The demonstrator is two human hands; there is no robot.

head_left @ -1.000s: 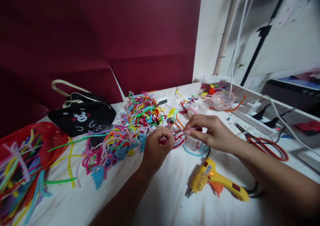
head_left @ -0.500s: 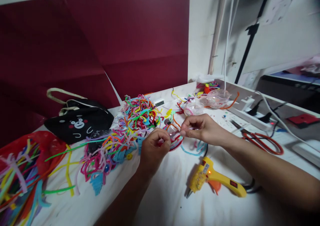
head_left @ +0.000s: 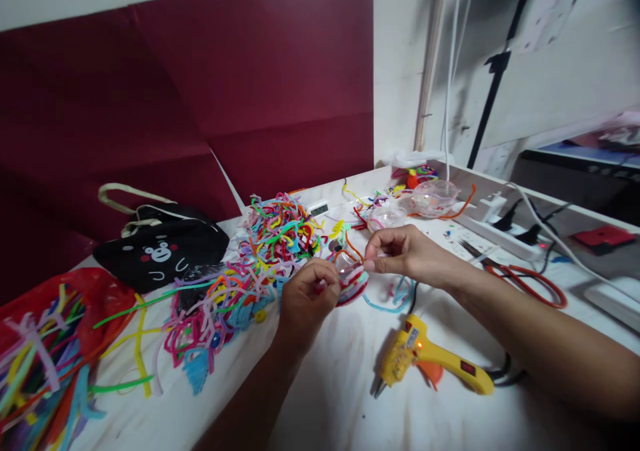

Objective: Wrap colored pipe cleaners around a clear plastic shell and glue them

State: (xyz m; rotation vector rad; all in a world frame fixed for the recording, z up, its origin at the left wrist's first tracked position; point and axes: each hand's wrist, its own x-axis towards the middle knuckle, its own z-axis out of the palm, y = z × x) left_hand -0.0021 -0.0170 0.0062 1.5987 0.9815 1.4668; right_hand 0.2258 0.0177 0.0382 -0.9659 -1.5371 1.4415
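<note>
My left hand (head_left: 309, 301) is closed in a pinch beside a clear plastic ball-shaped piece (head_left: 347, 262). Red, white and pink pipe cleaners (head_left: 354, 286) curve around that piece's lower part. What the left fingertips hold is hidden. On the other side my right hand (head_left: 407, 258) pinches thumb to forefinger, and a bit of lilac pipe cleaner (head_left: 383, 255) shows at its fingers. An orange pipe cleaner (head_left: 354, 246) stands up behind the clear piece. Light-blue pipe cleaners (head_left: 395, 298) lie just below the right hand.
A yellow glue gun (head_left: 425, 358) lies in front, its light lit. Red-handled scissors (head_left: 530, 284) and a power strip (head_left: 510, 234) are at right. Heaped pipe cleaners (head_left: 283, 231), a black bag (head_left: 165, 248) and a red plastic bag (head_left: 105, 304) fill the left. Clear domes (head_left: 435, 198) stand behind.
My hands have shifted slightly apart, and more of the clear piece and its red and white pipe cleaners shows between them. The view has turned a little.
</note>
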